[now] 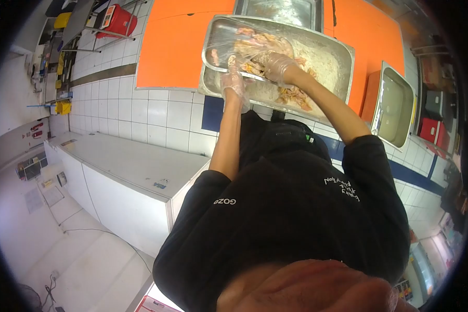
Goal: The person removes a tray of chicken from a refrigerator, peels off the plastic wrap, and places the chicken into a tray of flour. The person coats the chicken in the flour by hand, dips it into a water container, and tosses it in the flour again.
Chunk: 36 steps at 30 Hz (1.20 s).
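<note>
My left hand (234,87), in a clear plastic glove, grips the near rim of a smaller metal pan (207,54). The pan is tilted over a larger metal tray (347,57) and holds pieces of raw meat (260,40). Clear plastic film covers part of the pan's left side. My right hand (278,67), also gloved, is curled over meat at the pan's right side, with its fingertips partly hidden. White flour-like powder (327,60) lies in the large tray. More meat pieces (295,97) rest in it near the front edge.
The tray stands on an orange surface (171,44). Behind it is another metal tray (281,9). To the right stands a deep metal pan (395,106). A white chest-like unit (125,161) is on the left, and a red container (120,22) stands at the back left.
</note>
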{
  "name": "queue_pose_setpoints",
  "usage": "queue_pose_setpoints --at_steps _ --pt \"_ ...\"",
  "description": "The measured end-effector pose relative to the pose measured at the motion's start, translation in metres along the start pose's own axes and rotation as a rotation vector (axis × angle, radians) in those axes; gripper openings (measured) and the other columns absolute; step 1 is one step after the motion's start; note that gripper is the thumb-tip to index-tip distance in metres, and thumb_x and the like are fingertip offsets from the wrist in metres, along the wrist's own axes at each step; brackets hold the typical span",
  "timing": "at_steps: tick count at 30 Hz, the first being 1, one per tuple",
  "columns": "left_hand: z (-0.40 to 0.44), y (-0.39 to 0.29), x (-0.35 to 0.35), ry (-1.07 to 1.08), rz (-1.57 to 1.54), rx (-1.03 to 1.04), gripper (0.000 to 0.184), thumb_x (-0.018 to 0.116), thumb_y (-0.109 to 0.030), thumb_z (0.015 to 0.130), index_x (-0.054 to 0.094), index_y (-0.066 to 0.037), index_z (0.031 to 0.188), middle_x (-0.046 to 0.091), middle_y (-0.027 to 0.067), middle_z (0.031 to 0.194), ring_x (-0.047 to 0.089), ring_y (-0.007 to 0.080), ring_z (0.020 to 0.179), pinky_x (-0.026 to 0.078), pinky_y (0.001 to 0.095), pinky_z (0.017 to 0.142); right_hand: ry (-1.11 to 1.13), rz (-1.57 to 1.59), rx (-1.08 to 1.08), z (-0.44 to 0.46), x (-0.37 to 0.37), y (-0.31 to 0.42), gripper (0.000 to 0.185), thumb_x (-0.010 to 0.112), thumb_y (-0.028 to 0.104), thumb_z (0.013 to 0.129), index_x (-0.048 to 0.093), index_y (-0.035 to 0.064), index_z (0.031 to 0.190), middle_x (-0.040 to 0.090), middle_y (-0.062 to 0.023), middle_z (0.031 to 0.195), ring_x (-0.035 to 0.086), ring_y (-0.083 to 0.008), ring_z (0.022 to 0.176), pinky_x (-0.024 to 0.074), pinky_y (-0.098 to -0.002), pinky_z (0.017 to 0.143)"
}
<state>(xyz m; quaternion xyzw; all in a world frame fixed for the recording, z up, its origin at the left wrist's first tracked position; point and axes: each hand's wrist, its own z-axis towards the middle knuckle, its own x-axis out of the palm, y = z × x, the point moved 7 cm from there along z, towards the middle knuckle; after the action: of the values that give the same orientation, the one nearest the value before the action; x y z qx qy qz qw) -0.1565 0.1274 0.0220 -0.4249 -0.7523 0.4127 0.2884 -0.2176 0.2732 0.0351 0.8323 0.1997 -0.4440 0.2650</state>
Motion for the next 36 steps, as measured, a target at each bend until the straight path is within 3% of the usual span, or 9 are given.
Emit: queue_pose_setpoints --at_steps 6,10,13,16,21,27,29,33,36 --pt "0.006 0.014 -0.021 -0.011 -0.244 -0.078 0.056 0.051 -0.041 0.105 0.049 0.004 0.139 0.064 0.0169 0.126 0.070 0.0272 0.096 0.056 0.0369 0.063 -0.189 0.904 0.080 -0.037 -0.022 -0.047 0.034 0.072 0.041 0.090 0.072 0.0185 0.115 0.075 -0.0105 0.095 0.067 -0.0214 0.082 0.0547 -0.0387 0.082" --pt "0.007 0.017 -0.029 -0.048 -0.332 0.026 0.065 0.054 -0.050 0.102 0.050 0.007 0.134 0.063 0.0183 0.117 0.068 0.0286 0.078 0.056 0.0359 0.055 -0.155 0.654 0.221 -0.048 -0.021 -0.090 0.042 0.058 0.054 0.097 0.072 0.0228 0.121 0.075 -0.0031 0.094 0.067 -0.0163 0.083 0.0508 -0.0343 0.093" --pt "0.005 0.016 -0.041 -0.144 -0.336 0.059 0.067 0.056 -0.051 0.101 0.050 0.007 0.134 0.063 0.0185 0.118 0.068 0.0280 0.083 0.056 0.0363 0.056 -0.913 0.224 -0.362 -0.070 -0.012 -0.100 0.044 0.068 0.059 0.090 0.079 0.0182 0.100 0.065 -0.0008 0.069 0.059 -0.0110 0.058 0.0499 -0.0282 0.058" --pt "0.006 0.017 -0.046 -0.192 -0.376 0.054 0.067 0.057 -0.048 0.102 0.044 0.004 0.141 0.056 0.0178 0.131 0.064 0.0298 0.101 0.057 0.0404 0.066 -0.051 0.858 0.407 -0.098 0.006 -0.099 0.052 0.072 0.049 0.088 0.070 0.0181 0.130 0.076 -0.0097 0.111 0.072 -0.0227 0.087 0.0566 -0.0375 0.076" --pt "0.005 0.016 -0.043 -0.166 -0.376 0.074 0.069 0.056 -0.047 0.103 0.038 0.001 0.149 0.050 0.0170 0.142 0.061 0.0315 0.114 0.058 0.0442 0.074 -0.197 0.400 0.399 -0.091 -0.006 -0.067 0.051 0.067 0.041 0.093 0.063 0.0156 0.137 0.074 -0.0147 0.110 0.072 -0.0296 0.096 0.0562 -0.0405 0.091" --pt "-0.015 0.018 -0.030 -0.201 -0.382 0.078 0.068 0.059 -0.049 0.100 0.046 0.007 0.136 0.060 0.0202 0.121 0.068 0.0285 0.093 0.058 0.0378 0.057 -0.629 0.194 -0.233 -0.035 -0.017 0.023 0.042 0.042 0.042 0.106 0.066 0.0142 0.126 0.068 -0.0181 0.119 0.065 -0.0349 0.107 0.0488 -0.0461 0.098" --pt "-0.015 0.021 -0.029 -0.142 -0.317 0.037 0.068 0.054 -0.049 0.103 0.037 -0.006 0.152 0.052 0.0127 0.141 0.060 0.0293 0.114 0.055 0.0480 0.084 -0.592 0.219 -0.226 -0.025 -0.006 0.036 0.042 0.044 0.044 0.105 0.066 0.0138 0.125 0.067 -0.0183 0.119 0.065 -0.0363 0.106 0.0499 -0.0472 0.095" --pt "-0.017 0.024 -0.033 -0.117 -0.382 -0.026 0.067 0.053 -0.048 0.103 0.036 -0.007 0.153 0.050 0.0133 0.145 0.056 0.0307 0.121 0.051 0.0517 0.091 -0.175 0.291 -0.124 -0.018 0.012 0.026 0.042 0.051 0.046 0.102 0.066 0.0132 0.123 0.068 -0.0172 0.117 0.067 -0.0325 0.103 0.0543 -0.0459 0.085" --pt "-0.020 0.021 -0.048 -0.253 -0.355 0.057 0.070 0.058 -0.050 0.101 0.044 0.005 0.142 0.057 0.0190 0.131 0.064 0.0316 0.102 0.054 0.0422 0.063 -0.731 0.230 -0.224 -0.030 0.002 -0.001 0.041 0.053 0.045 0.102 0.066 0.0127 0.123 0.071 -0.0132 0.114 0.069 -0.0249 0.101 0.0561 -0.0429 0.080"
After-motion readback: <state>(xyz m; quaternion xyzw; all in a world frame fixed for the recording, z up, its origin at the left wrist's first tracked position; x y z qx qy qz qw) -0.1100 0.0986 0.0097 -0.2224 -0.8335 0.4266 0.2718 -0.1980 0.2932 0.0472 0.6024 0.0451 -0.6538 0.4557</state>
